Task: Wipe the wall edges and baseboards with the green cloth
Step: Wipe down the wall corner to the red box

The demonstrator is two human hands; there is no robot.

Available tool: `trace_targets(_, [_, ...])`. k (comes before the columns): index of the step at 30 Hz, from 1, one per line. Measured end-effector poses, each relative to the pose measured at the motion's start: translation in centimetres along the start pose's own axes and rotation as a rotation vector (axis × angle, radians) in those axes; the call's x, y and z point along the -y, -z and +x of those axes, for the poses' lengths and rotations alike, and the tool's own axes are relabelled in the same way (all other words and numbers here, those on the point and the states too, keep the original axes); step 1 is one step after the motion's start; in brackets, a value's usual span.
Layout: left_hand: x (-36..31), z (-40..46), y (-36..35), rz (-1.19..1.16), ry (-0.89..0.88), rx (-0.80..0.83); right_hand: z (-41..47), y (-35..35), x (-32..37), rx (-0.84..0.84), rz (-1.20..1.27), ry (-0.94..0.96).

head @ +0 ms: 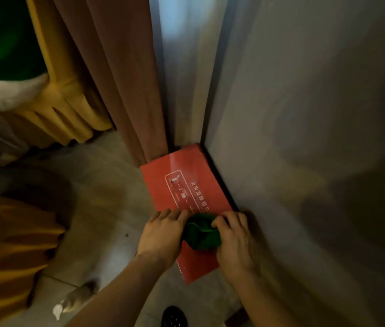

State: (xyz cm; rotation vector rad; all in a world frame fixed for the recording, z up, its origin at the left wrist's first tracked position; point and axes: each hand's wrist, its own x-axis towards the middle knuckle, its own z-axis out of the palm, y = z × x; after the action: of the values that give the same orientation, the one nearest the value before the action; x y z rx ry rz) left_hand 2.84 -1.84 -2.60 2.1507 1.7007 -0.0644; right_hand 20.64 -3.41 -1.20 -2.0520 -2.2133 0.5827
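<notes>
Dim room corner, red box against the wall.
We grip the green cloth with our left hand and right hand, on the box's near end.

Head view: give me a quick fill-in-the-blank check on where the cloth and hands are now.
1. Both hands hold a bunched cloth whose colour is ____.
2. The cloth sits on top of a flat ____ box.
3. The box lies on the floor against the dark ____ at the foot of the wall.
4. The curtain hangs to the ____ of the box.

Missing words: green; red; baseboard; left
</notes>
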Motion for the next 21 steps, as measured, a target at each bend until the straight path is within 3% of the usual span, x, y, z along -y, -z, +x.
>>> trace_targets(4, [0.2,0.8,-2.2,-0.016,-0.035,0.032,0.4,-2.8,-1.6,0.086,-0.031,0.038])
trace_targets(9, [-0.2,0.1,-5.5,0.055,-0.126,0.132,0.0,-5.9,-2.6,0.073,-0.098,0.029])
trace_targets(21, [0.0,1.0,-8.2,0.107,-0.101,0.085,1.0,-7.4,-3.2,0.071,-0.206,0.028])
